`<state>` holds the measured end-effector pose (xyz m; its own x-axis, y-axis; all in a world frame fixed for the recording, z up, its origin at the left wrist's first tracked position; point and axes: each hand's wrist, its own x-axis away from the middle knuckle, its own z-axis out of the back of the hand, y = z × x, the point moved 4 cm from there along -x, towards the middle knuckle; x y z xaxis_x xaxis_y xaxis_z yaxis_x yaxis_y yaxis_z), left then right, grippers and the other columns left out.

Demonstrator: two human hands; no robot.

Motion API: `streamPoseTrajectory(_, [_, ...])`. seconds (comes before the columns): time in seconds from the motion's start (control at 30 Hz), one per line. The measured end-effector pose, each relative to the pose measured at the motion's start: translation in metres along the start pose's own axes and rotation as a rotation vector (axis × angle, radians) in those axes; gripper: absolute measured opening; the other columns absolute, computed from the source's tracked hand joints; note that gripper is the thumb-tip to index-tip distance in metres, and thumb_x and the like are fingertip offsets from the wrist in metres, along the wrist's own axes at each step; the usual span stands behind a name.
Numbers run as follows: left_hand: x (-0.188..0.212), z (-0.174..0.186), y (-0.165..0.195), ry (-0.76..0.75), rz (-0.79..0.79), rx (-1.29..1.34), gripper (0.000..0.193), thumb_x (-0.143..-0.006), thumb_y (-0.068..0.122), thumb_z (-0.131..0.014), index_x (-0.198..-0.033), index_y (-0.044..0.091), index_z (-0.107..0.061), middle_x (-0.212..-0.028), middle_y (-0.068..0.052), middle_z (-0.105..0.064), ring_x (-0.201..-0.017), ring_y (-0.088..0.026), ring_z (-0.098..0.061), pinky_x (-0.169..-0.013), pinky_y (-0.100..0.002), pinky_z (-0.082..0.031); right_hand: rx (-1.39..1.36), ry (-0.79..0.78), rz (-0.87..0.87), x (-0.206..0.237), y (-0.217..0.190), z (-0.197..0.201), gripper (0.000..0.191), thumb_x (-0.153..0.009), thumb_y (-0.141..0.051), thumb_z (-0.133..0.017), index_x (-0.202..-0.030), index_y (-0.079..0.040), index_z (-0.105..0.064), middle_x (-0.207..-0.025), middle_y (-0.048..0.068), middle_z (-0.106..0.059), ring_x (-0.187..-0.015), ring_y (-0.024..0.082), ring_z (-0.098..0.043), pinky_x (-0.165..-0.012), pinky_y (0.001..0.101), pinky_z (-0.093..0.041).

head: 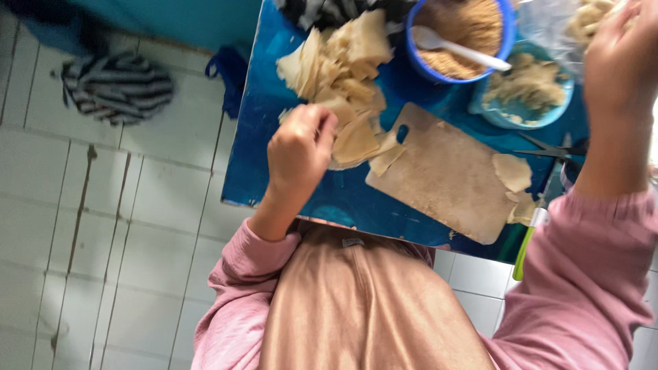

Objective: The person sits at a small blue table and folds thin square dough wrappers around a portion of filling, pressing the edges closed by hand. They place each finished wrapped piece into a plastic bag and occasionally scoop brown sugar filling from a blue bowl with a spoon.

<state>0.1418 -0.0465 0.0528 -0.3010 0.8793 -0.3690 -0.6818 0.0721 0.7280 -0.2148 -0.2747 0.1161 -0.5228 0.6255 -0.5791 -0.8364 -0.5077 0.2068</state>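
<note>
left hand (299, 152) clenched on wrapper pile (343, 75); right hand (620, 58) grip unclear; cutting board (445, 171), scissors (548, 147) between.

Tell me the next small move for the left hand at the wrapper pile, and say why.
Probably lift one sheet from the pile of dough wrappers and lay it on the cutting board. The left hand is curled at the pile's near edge, the board's middle is bare, and the right hand is raised by the clear bag.

Pale thin dough sheets (343, 68), heaped on blue table (343, 199)
</note>
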Motion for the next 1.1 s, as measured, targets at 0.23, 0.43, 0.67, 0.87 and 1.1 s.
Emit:
streamPoseTrajectory(0.23, [0.024, -0.038, -0.003, -0.072, -0.008, -0.216, 0.026, -0.083, 0.020, -0.078, -0.103, 0.008, -0.067, -0.101, -0.011, -0.059, -0.095, -0.034, -0.062, -0.078, -0.046, -0.052, -0.955, -0.530, -0.143, 0.052, -0.198, 0.031, 0.020, -0.090, -0.017, -0.083, -0.095, -0.002, -0.072, -0.089, 0.011, -0.070, -0.071, 0.017, -0.068, -0.063, 0.0305, -0.056])
streamPoseTrajectory(0.43, [0.033, -0.043, 0.009, 0.007, -0.089, -0.149, 0.016, -0.094, 0.012, -0.073, -0.107, 0.010, -0.065, -0.113, -0.009, -0.061, -0.105, -0.033, -0.063, -0.087, -0.043, -0.053, -1.472, -0.800, -0.666, 0.070, -0.248, -0.004, 0.024, -0.100, -0.020, -0.066, -0.114, -0.001, -0.066, -0.091, 0.007, -0.075, -0.074, 0.011, -0.072, -0.065, 0.0264, -0.059])
streamPoseTrajectory(0.67, [0.049, -0.052, 0.016, -0.056, 0.015, 0.537, 0.025, -0.099, 0.013, -0.070, -0.121, 0.003, -0.062, -0.135, -0.012, -0.063, -0.124, -0.027, -0.066, -0.103, -0.035, -0.055, -2.039, -0.706, -0.989, 0.083, -0.239, -0.016, 0.021, -0.098, -0.014, -0.072, -0.110, 0.001, -0.063, -0.097, 0.005, -0.072, -0.083, 0.011, -0.071, -0.073, 0.0274, -0.059])
streamPoseTrajectory(0.87, [0.040, -0.083, 0.006, -0.238, 0.557, 1.674, 0.054, -0.111, 0.033, -0.055, -0.153, 0.000, -0.043, -0.146, -0.013, -0.054, -0.133, -0.020, -0.055, -0.114, -0.035, -0.045, -1.627, -0.626, -0.579, 0.060, -0.223, 0.013, 0.015, -0.094, -0.009, -0.077, -0.100, 0.001, -0.068, -0.091, 0.003, -0.069, -0.081, 0.006, -0.063, -0.069, 0.0238, -0.054])
streamPoseTrajectory(1.1, [0.038, -0.089, 0.022, -0.386, 0.601, 2.010, 0.059, -0.113, 0.039, -0.048, -0.159, 0.003, -0.038, -0.156, -0.012, -0.050, -0.135, -0.021, -0.055, -0.112, -0.034, -0.045, -1.647, -0.535, -0.647, 0.065, -0.231, 0.017, 0.009, -0.097, -0.008, -0.071, -0.103, 0.000, -0.071, -0.096, 0.001, -0.070, -0.088, 0.005, -0.066, -0.078, 0.0211, -0.055])
